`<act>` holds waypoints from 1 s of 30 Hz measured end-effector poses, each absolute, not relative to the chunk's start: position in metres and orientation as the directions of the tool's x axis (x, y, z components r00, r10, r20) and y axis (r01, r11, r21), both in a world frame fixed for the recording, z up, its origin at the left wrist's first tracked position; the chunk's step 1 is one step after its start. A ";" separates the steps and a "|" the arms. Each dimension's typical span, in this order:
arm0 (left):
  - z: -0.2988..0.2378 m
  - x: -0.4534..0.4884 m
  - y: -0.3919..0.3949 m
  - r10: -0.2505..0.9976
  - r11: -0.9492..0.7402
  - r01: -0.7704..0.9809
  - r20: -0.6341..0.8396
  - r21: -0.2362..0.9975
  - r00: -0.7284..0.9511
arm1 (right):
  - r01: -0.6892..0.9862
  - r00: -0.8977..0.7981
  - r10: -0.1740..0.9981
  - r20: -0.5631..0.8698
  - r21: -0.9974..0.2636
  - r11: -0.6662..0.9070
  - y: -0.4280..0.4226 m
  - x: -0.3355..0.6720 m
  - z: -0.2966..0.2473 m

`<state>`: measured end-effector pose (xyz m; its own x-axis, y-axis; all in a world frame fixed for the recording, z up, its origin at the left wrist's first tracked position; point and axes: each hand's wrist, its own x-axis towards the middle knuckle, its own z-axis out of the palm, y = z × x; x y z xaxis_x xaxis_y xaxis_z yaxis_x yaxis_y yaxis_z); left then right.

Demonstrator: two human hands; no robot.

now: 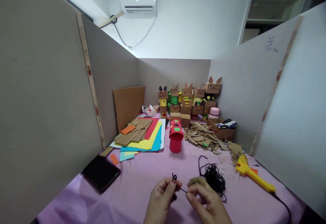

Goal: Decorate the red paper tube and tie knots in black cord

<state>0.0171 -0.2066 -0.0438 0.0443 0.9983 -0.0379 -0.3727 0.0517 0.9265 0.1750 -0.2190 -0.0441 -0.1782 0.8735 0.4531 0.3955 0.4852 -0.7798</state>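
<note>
My left hand [163, 195] pinches a small looped bundle of black cord [174, 177] between thumb and fingers, above the front of the table. A short stretch of the same cord runs across to my right hand [203, 197], whose thumb and fingertips are closed on it. Just behind my right hand lies a loose tangle of black cord [215, 180]. Whether that tangle joins the piece I hold is hidden by my hand. Farther back, a red paper tube with coloured shapes [175, 129] rests tilted on the table, with a plain red part beneath its open end.
Coloured paper and cardboard sheets [145, 139] lie left, near a black tablet [101, 173]. Cardboard scraps [203, 136] are heaped back right, beside a box of scissors [225, 129]. A yellow glue gun [254, 174] lies right. Several cardboard animal figures [187, 96] stand behind.
</note>
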 end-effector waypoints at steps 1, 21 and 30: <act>-0.041 0.017 -0.209 0.998 0.033 -0.333 -0.015 0.942 0.055 | 0.431 -0.160 0.850 0.502 -0.739 0.518 -0.223 0.175 -0.043; -0.026 0.009 -0.232 0.924 -0.008 -0.064 0.032 0.998 0.380 | 0.074 -0.360 0.933 0.006 -0.997 0.035 -0.220 0.171 -0.009; -0.027 0.009 -0.239 0.973 -0.111 0.004 0.108 0.994 0.202 | 0.236 -0.220 0.951 0.218 -0.934 0.268 -0.238 0.167 -0.036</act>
